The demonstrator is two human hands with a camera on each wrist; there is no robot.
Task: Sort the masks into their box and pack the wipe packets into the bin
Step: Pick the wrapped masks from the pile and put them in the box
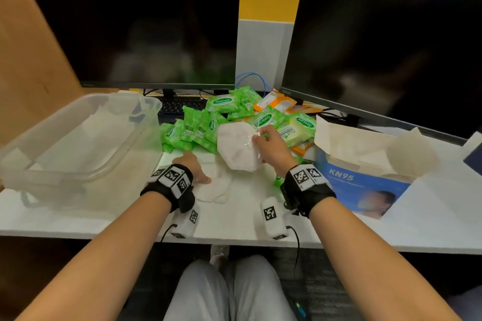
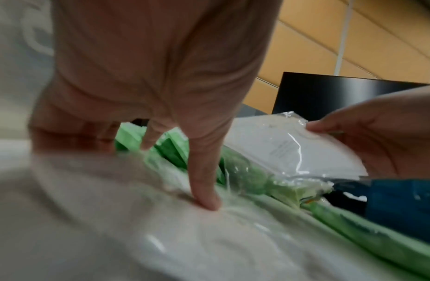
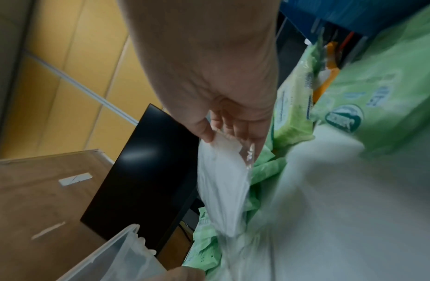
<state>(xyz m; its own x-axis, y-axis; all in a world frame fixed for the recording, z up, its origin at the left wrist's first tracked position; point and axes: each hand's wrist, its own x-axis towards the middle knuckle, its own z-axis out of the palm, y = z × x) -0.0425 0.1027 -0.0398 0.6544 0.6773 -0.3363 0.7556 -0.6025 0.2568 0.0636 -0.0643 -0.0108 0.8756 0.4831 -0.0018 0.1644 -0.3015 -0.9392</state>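
Two hands (image 1: pixel 194 164) (image 1: pixel 271 144); two masks (image 1: pixel 238 148) (image 1: pixel 215 189).

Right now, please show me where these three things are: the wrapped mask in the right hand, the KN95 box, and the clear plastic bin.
wrapped mask (image 1: pixel 238 148), head view, on its white middle.
KN95 box (image 1: pixel 365 185), head view, on its blue front face.
clear plastic bin (image 1: pixel 86 176), head view, on its near rim.

Left grip (image 1: pixel 194 164) flat, right grip (image 1: pixel 270 144) pinching
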